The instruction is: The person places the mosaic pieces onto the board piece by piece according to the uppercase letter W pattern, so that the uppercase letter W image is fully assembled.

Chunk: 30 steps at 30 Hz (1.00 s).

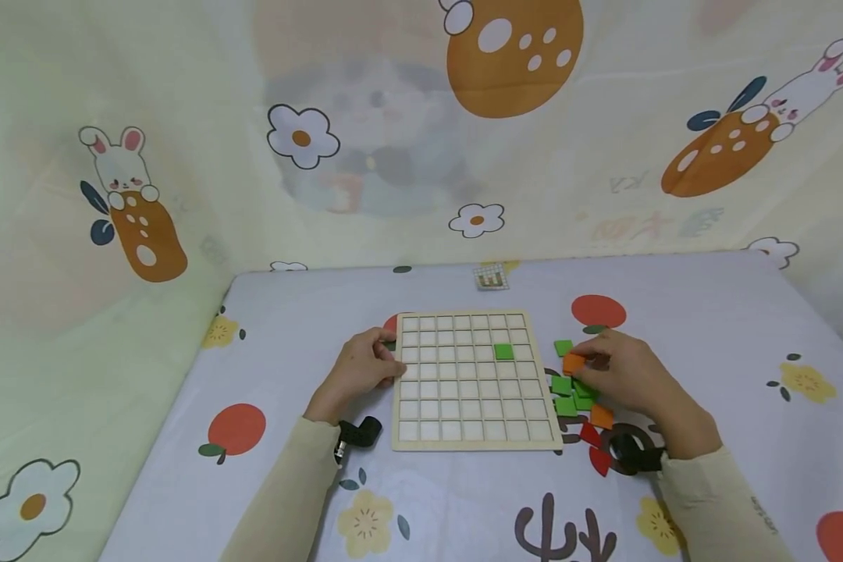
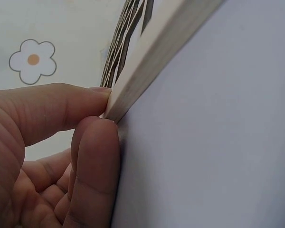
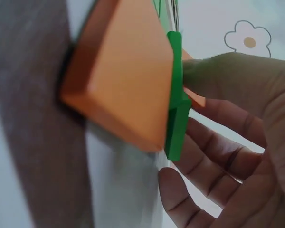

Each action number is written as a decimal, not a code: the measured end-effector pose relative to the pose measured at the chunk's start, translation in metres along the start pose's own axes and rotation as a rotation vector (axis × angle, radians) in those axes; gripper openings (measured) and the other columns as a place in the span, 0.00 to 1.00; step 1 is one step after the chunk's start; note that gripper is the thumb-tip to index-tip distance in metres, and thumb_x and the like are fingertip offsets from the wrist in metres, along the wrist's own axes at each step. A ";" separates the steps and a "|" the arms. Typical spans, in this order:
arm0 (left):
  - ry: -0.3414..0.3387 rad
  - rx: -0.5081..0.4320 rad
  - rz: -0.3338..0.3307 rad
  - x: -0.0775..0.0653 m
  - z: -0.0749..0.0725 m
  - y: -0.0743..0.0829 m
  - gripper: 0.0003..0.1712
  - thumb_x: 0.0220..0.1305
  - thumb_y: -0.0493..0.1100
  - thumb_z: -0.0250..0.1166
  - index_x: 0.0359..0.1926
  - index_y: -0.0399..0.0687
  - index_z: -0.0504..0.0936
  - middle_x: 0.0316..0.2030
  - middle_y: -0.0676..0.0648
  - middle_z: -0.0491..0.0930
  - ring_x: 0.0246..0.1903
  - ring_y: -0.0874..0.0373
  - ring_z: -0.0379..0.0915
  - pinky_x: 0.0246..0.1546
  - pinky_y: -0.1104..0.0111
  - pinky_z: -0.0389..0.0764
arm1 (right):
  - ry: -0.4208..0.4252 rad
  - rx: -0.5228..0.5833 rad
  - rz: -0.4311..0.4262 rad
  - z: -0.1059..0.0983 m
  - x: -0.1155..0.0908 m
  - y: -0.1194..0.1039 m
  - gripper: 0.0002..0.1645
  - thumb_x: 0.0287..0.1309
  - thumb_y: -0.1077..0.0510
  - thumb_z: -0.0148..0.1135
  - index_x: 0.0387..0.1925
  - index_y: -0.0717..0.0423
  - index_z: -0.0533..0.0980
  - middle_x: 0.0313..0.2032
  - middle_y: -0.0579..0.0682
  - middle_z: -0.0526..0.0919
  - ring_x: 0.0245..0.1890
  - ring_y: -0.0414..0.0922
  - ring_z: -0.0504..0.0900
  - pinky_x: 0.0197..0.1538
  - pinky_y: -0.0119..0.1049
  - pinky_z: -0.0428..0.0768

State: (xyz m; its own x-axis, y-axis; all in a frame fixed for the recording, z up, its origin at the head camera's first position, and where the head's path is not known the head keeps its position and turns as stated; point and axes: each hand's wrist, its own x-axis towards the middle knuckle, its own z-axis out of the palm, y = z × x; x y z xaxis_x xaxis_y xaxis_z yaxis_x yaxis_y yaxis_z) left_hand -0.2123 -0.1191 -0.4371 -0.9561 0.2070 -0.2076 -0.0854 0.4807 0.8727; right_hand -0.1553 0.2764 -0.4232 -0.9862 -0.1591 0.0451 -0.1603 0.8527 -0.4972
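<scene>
A square pale wooden grid board [image 1: 472, 446] lies flat on the cloth, with one green tile [image 1: 503, 352] in a cell at its upper right. My left hand [image 1: 356, 365] grips the board's left edge; in the left wrist view the thumb [image 2: 61, 107] lies at the rim's top and a fingertip against its side. Right of the board, my right hand [image 1: 628, 373] pinches an orange tile [image 1: 572, 364] between thumb and fingers. Beneath and around that hand are several loose green tiles [image 1: 565, 407]. Another orange tile [image 1: 602, 417] lies nearer, large in the right wrist view.
Two red pieces [image 1: 599, 460] lie close to the right wrist. A small patterned card or packet [image 1: 491, 277] sits behind the board. The tabletop cloth [image 1: 464, 507] carries printed fruit and flowers, and a printed curtain [image 1: 386, 234] hangs along the back and sides.
</scene>
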 end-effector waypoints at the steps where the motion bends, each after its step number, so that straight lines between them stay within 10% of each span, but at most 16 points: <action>1: -0.001 -0.002 0.000 0.000 0.000 0.000 0.32 0.61 0.34 0.74 0.65 0.35 0.75 0.32 0.45 0.79 0.23 0.57 0.77 0.26 0.71 0.77 | 0.012 0.013 0.007 0.000 0.000 0.001 0.15 0.60 0.57 0.75 0.45 0.61 0.87 0.40 0.53 0.85 0.39 0.50 0.81 0.41 0.42 0.82; 8: -0.001 -0.017 -0.008 0.000 0.000 0.000 0.32 0.61 0.33 0.74 0.65 0.35 0.75 0.32 0.45 0.78 0.24 0.57 0.77 0.25 0.71 0.77 | 0.021 0.146 0.137 0.000 -0.001 0.008 0.10 0.65 0.57 0.70 0.43 0.59 0.86 0.38 0.52 0.86 0.40 0.51 0.78 0.40 0.38 0.80; 30: 0.006 -0.038 -0.002 0.002 0.002 -0.005 0.32 0.60 0.33 0.74 0.65 0.36 0.75 0.32 0.45 0.79 0.24 0.57 0.76 0.25 0.70 0.78 | -0.098 0.065 0.021 0.006 -0.001 -0.005 0.21 0.60 0.63 0.68 0.56 0.58 0.85 0.33 0.48 0.75 0.34 0.46 0.72 0.31 0.35 0.74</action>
State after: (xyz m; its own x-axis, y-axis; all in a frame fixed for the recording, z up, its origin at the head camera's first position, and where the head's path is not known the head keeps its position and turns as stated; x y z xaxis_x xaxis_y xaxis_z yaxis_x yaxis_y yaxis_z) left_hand -0.2127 -0.1192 -0.4426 -0.9576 0.2006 -0.2067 -0.0978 0.4486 0.8884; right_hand -0.1530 0.2692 -0.4262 -0.9801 -0.1923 -0.0490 -0.1339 0.8228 -0.5523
